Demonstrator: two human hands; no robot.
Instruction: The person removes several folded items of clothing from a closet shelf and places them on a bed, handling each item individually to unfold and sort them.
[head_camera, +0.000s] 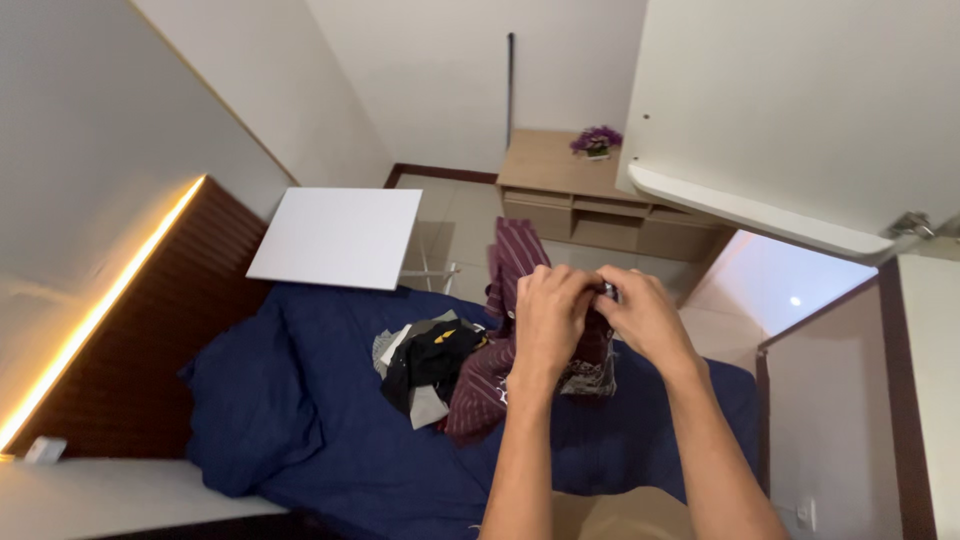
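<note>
Above the near half of a bed covered in dark blue bedding, the person's two bare hands meet at chest height over a maroon striped garment. Left hand: fingers curled and closed on the upper part of the garment, back of the hand toward the camera. Right hand: fingers likewise bent and pinching the same cloth just beside the left hand, the two sets of fingertips nearly touching; a small pale, shiny object shows between them, too small to identify. Part of the garment rises behind the hands, and the rest hangs below them, its lower folds lying on the bedding toward the middle of the bed. Just to the left of those folds, a heap of clothes in black, grey and white rests on the bedding, touching the maroon cloth. A dark blue pillow lies at the bed's left end, against a dark slatted headboard edged by a glowing light strip. Beyond the far edge of the bed stands a white square tabletop; farther off, a light wooden desk against the wall carries a small pot of purple flowers. An open white cabinet door fills the upper right.
</note>
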